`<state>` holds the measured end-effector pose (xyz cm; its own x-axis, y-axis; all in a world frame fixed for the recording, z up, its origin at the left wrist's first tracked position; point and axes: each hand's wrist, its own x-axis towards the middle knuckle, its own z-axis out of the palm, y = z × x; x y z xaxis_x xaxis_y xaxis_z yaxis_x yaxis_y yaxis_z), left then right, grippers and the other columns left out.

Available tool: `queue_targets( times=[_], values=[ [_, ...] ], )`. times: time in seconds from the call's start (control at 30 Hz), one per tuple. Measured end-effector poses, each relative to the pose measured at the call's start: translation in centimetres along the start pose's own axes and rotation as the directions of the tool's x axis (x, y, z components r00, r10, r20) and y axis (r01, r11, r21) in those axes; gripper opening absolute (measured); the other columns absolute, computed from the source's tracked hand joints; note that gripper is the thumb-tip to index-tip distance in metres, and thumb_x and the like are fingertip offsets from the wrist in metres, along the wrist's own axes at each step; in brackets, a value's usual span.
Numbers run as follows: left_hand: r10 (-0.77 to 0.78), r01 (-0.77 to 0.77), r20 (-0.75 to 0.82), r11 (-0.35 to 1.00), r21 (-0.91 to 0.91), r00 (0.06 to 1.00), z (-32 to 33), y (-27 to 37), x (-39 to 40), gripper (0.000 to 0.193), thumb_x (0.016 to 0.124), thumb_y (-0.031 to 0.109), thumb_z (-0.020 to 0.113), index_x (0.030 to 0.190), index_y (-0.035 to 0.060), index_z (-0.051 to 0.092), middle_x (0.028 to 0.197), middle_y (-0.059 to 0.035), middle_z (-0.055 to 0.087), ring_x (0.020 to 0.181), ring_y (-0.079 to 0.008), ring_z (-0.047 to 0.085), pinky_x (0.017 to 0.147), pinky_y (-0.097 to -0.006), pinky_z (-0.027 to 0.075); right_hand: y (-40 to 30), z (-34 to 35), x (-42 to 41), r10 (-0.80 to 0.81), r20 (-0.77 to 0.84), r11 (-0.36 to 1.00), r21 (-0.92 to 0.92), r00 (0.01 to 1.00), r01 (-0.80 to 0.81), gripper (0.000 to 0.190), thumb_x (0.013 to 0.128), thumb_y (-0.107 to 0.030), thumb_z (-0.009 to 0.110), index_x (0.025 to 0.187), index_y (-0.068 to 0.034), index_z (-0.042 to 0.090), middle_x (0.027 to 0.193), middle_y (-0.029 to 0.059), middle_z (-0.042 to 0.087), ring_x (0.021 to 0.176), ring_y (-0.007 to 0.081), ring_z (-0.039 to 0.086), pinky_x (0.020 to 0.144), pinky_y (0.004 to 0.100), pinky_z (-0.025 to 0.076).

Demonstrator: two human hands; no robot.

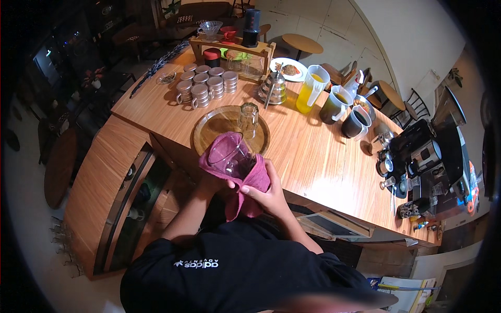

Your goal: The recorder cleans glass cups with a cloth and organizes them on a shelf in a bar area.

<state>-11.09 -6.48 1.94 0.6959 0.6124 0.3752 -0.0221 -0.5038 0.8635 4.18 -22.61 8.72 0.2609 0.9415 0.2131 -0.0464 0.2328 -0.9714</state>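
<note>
A clear drinking glass (231,154) is wrapped in a purple-red cloth (256,176), its mouth tilted up and to the left. My left hand (215,184) is under the cloth's left side, mostly hidden by it. From the right, my right hand (270,193) grips the cloth around the glass, with the thumb on the front fold. Just beyond the hands lies a round wooden tray (207,127), partly covered by the cloth. A faceted glass (249,113) stands on the tray's right part.
Beyond the tray are metal mugs (200,94), a steel gooseneck kettle (276,90) and a wooden rack (235,47). To the right stand plastic pitchers (309,94) of yellow and dark liquids, a white plate (295,70) of food and a black espresso machine (419,152).
</note>
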Motion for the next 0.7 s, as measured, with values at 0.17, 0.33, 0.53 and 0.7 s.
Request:
queue_targets(
  times=[0.17, 0.33, 0.53, 0.7],
  values=[
    [-0.162, 0.178, 0.101, 0.966, -0.187, 0.982, -0.5, -0.2, -1.2, 0.081, 0.068, 0.03, 0.091, 0.136, 0.0066, 0.054, 0.132, -0.0079, 0.061, 0.125, -0.0227, 0.056, 0.107, -0.0395, 0.045, -0.8, 0.2, 0.4, 0.002, -0.007, 0.999, -0.041, 1.0, -0.002, 0.075, 0.083, -0.024, 0.082, 0.141, 0.0, 0.042, 0.129, 0.0118, 0.056, 0.122, 0.021, 0.054, 0.106, 0.0356, 0.04],
    [-0.266, 0.333, 0.228, 0.876, -0.349, 0.937, -1.5, -0.7, -0.8, 0.086, 0.065, 0.033, 0.092, 0.138, 0.0075, 0.054, 0.134, -0.0082, 0.061, 0.128, -0.0251, 0.055, 0.11, -0.04, 0.043, 1.2, -0.4, -0.3, 0.099, -0.028, 0.841, 0.536, 0.995, -0.069, 0.083, 0.088, -0.036, 0.076, 0.15, 0.0, 0.033, 0.14, 0.0135, 0.052, 0.129, 0.0245, 0.051, 0.112, 0.0393, 0.038],
    [0.197, -0.24, 0.274, 0.961, 0.136, 0.941, -3.6, 1.5, 2.9, 0.068, 0.074, 0.028, 0.086, 0.133, 0.0085, 0.058, 0.134, -0.0078, 0.062, 0.121, -0.0235, 0.061, 0.106, -0.0385, 0.047, 1.6, -1.9, -0.9, 0.134, 0.006, 0.836, 0.536, 0.991, -0.116, 0.09, 0.087, -0.046, 0.075, 0.152, -0.001, 0.031, 0.144, 0.014, 0.049, 0.131, 0.0252, 0.051, 0.112, 0.0413, 0.039],
    [0.151, -0.179, 0.116, 0.94, 0.29, 0.982, -3.0, -12.4, 1.2, 0.047, 0.095, 0.024, 0.067, 0.137, 0.0073, 0.054, 0.133, -0.0093, 0.06, 0.122, -0.0241, 0.058, 0.107, -0.04, 0.047, 1.6, -0.5, -1.1, 0.132, 0.086, 0.847, 0.509, 0.988, -0.157, 0.093, 0.086, -0.047, 0.076, 0.152, 0.0, 0.03, 0.145, 0.0134, 0.048, 0.133, 0.0244, 0.049, 0.114, 0.0398, 0.036]
  ],
)
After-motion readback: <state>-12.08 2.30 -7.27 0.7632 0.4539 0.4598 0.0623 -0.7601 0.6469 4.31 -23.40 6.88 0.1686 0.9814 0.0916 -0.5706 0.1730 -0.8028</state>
